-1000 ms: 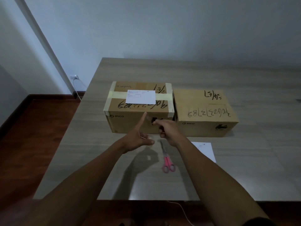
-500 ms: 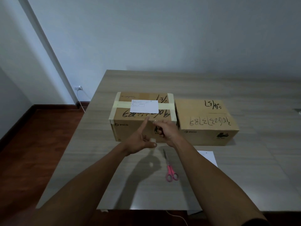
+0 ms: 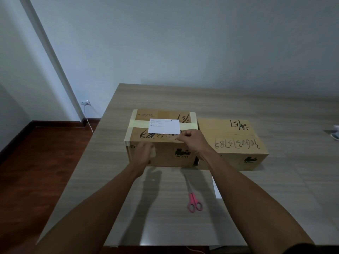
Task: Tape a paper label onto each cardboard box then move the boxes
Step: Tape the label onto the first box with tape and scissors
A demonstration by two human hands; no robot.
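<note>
Taping the paper label [image 3: 164, 126] atop the left cardboard box [image 3: 161, 138] on the counter [image 3: 238, 103]: right hand [image 3: 190, 142] pinches a tape strip, blurred left hand's [image 3: 144, 154] grip unclear; next, press it down.

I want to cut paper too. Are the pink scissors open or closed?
Closed. The scissors lie flat on the table, blades together in one thin line and the two pink handle loops side by side.

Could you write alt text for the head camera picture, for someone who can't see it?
Two bare hands work at a taped cardboard box bearing a white paper label; the right hand pinches tape by the label, the blurred left hand is at the box front. A second box and pink scissors sit on the table.
</note>
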